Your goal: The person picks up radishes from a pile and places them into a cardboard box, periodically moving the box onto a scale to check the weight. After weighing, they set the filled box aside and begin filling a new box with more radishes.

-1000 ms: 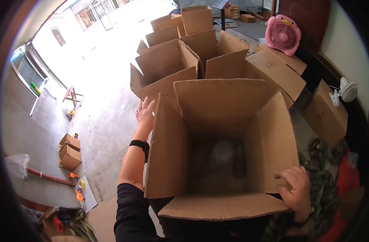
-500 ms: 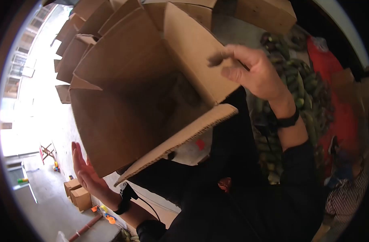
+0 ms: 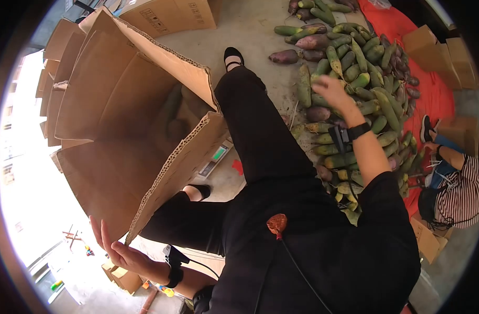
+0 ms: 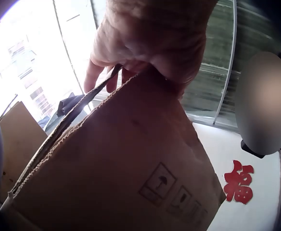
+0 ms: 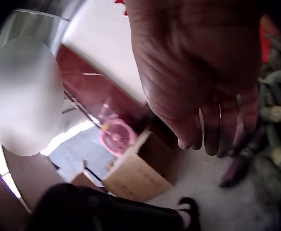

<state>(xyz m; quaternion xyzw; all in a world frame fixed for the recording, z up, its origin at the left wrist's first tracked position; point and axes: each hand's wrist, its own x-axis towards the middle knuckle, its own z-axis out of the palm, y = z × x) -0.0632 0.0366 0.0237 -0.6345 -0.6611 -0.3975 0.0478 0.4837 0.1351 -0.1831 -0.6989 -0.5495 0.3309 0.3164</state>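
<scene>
A tall open cardboard box [image 3: 108, 120] stands tilted at the left of the head view, its flaps raised. A few dark long vegetables [image 3: 172, 104] lie in its shadowed bottom. My left hand [image 3: 125, 256] rests at the box's near corner, its fingers extended along the flap's edge; the left wrist view shows the flap [image 4: 131, 144] right under the palm. My right hand [image 3: 334, 93], slightly blurred, hovers over a heap of long green and purple radishes [image 3: 365, 78]. Its fingers hang loosely in the right wrist view, nothing between them, with a purple radish [image 5: 236, 169] below.
Behind the box stand more open cartons [image 3: 58, 57], with another carton [image 3: 168, 15] at the top. A red sheet [image 3: 428, 86] lies along the heap's far side. At the right sits a person in a striped top [image 3: 462, 193]. A scale [image 3: 214, 159] shows beneath the box.
The view has swung right toward the heap. My right hand has left the box's right side and moved over the radishes. My left hand has come to the box's near left corner.
</scene>
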